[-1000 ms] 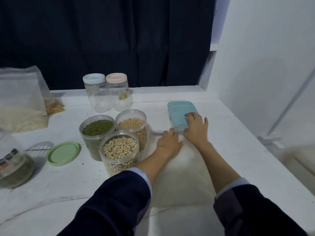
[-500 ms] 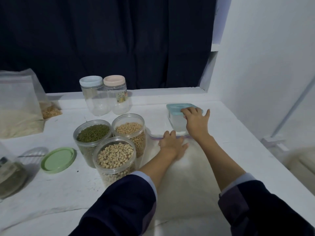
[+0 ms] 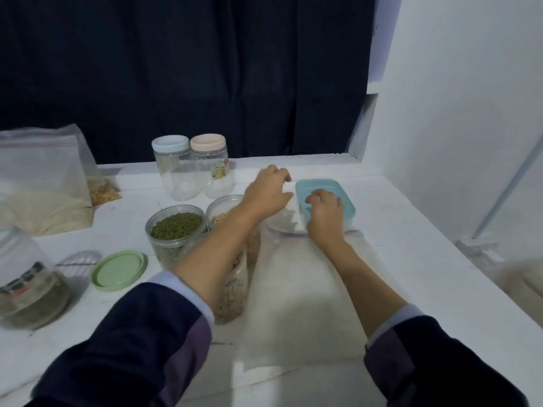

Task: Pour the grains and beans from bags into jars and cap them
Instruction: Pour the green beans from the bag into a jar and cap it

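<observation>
Left hand [image 3: 269, 190] lifted beside teal lid [image 3: 324, 196], labels unreadable

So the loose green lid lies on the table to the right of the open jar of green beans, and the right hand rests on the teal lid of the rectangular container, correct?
Not quite: in the head view the green lid lies to the left of the jar of green beans, not the right. The right hand does rest on the teal lid.

- Teal-lidded container [image 3: 326, 198]: capped, upright at the far end of the flat white grain bag [image 3: 302, 301].
- Mung bean jar [image 3: 175, 233]: open, full.
- Green lid [image 3: 120, 270]: flat beside it.
</observation>
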`<state>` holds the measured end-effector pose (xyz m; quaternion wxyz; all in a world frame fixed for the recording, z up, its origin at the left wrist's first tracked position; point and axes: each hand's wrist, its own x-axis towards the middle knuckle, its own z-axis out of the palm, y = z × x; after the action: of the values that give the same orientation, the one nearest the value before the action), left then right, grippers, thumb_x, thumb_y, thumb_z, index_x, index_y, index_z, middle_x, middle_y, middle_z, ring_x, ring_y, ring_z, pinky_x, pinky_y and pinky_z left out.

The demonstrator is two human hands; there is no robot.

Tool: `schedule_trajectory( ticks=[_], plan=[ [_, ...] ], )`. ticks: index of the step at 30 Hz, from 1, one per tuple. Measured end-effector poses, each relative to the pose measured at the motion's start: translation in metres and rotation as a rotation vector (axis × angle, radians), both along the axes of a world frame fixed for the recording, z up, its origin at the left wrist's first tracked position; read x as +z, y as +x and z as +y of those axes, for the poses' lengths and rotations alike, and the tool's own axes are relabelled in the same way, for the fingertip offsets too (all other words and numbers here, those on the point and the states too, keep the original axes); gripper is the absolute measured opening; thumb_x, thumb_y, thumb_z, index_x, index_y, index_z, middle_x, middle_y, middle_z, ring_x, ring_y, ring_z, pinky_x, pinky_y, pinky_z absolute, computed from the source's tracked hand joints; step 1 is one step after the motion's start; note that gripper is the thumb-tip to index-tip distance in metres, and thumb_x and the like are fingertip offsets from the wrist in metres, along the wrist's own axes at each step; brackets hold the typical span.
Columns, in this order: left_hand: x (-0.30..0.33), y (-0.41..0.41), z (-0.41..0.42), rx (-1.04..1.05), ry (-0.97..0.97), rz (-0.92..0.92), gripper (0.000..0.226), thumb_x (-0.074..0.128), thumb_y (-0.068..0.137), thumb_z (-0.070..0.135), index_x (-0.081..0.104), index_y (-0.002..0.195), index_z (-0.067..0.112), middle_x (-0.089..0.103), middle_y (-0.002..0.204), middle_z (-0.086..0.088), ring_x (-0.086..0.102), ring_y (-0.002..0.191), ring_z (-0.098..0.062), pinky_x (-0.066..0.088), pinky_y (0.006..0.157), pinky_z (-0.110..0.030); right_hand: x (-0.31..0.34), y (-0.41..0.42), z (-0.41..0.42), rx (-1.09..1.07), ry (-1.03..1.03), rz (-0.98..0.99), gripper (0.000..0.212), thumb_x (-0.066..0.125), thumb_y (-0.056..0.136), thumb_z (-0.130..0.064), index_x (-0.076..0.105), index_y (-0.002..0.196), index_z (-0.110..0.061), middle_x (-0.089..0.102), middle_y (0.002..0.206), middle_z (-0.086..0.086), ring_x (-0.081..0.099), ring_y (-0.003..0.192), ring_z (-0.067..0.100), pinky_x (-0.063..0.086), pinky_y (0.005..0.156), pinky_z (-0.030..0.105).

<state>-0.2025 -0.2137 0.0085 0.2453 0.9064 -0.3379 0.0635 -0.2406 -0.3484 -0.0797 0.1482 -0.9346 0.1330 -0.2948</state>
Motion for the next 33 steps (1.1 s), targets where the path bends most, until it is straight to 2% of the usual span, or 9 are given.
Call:
schedule_trajectory(
  ticks=[2,4,7,12,15,18,22,28,33],
  plan=[
    [0.018,0.006,0.023,0.092,0.15,-0.01,0.068,0.064,0.083,0.051,0.04,0.137,0.017,0.036,0.142,-0.011,0.032,0.133,-0.029,0.035,0.103,-0.043,-0.006,0.001,0.02,0.158,0.207,-0.062,0.042,0.049,0.064,0.024,0.065,0.1,0.008,0.059,0.109,0.024,0.052,0.107,0.038,0.039,0.086,0.036],
    [0.021,0.013,0.046,0.157,0.46,0.188,0.104,0.063,0.069,0.072,0.018,0.149,0.024,0.015,0.155,-0.011,0.018,0.142,-0.033,0.028,0.109,-0.048,-0.016,0.002,0.038,0.259,0.394,-0.024,0.033,0.05,0.071,0.022,0.066,0.095,0.006,0.059,0.105,0.023,0.053,0.103,0.034,0.036,0.081,0.025],
    [0.003,0.022,0.07,0.138,0.702,0.362,0.125,0.065,0.057,0.078,-0.006,0.15,0.034,-0.003,0.158,-0.007,0.011,0.144,-0.035,0.025,0.112,-0.051,-0.032,0.003,0.055,0.346,0.565,0.073,0.023,0.062,0.079,0.009,0.065,0.102,0.006,0.059,0.108,0.022,0.057,0.104,0.034,0.039,0.087,0.025],
    [-0.031,0.017,0.075,0.235,0.231,0.12,0.102,0.077,0.062,0.057,0.025,0.146,0.033,0.032,0.14,-0.013,0.032,0.129,-0.035,0.031,0.104,-0.044,-0.059,-0.004,0.061,0.362,0.418,0.311,0.062,0.058,0.08,-0.043,0.054,0.132,-0.01,0.055,0.133,0.01,0.048,0.124,0.026,0.031,0.105,0.028],
    [-0.036,0.015,0.075,0.281,0.138,-0.001,0.096,0.077,0.061,0.053,0.033,0.143,0.032,0.035,0.138,-0.011,0.033,0.126,-0.033,0.031,0.104,-0.044,-0.058,-0.001,0.06,0.365,0.309,0.365,0.091,0.032,0.063,-0.071,0.05,0.135,-0.019,0.052,0.137,0.004,0.043,0.128,0.023,0.028,0.108,0.031],
    [-0.035,0.013,0.075,0.321,0.056,-0.131,0.094,0.077,0.06,0.053,0.036,0.142,0.031,0.035,0.138,-0.01,0.034,0.124,-0.031,0.031,0.101,-0.042,-0.054,-0.002,0.059,0.356,0.231,0.411,0.107,0.026,0.053,-0.082,0.044,0.14,-0.022,0.044,0.142,0.001,0.037,0.132,0.022,0.025,0.111,0.033],
    [-0.035,0.011,0.077,0.353,-0.054,-0.279,0.095,0.076,0.057,0.055,0.04,0.141,0.028,0.037,0.138,-0.012,0.036,0.121,-0.031,0.032,0.097,-0.041,-0.052,-0.006,0.065,0.341,0.096,0.468,0.113,0.026,0.044,-0.086,0.04,0.141,-0.029,0.035,0.142,0.0,0.03,0.132,0.024,0.024,0.11,0.035],
    [-0.031,0.004,0.078,0.252,0.001,-0.187,0.097,0.065,0.056,0.063,0.037,0.143,0.029,0.036,0.14,-0.012,0.035,0.125,-0.029,0.029,0.102,-0.04,-0.044,-0.005,0.071,0.303,0.094,0.543,0.097,0.043,0.056,-0.075,0.04,0.14,-0.025,0.032,0.142,0.004,0.026,0.132,0.027,0.023,0.11,0.038],
    [-0.033,0.007,0.077,0.233,0.099,-0.117,0.096,0.074,0.064,0.059,0.033,0.145,0.029,0.035,0.14,-0.013,0.035,0.126,-0.031,0.031,0.104,-0.041,-0.036,-0.007,0.074,0.276,0.308,0.52,0.105,0.063,0.051,-0.066,0.038,0.139,-0.015,0.036,0.137,0.008,0.032,0.129,0.028,0.029,0.109,0.037]
  ],
)
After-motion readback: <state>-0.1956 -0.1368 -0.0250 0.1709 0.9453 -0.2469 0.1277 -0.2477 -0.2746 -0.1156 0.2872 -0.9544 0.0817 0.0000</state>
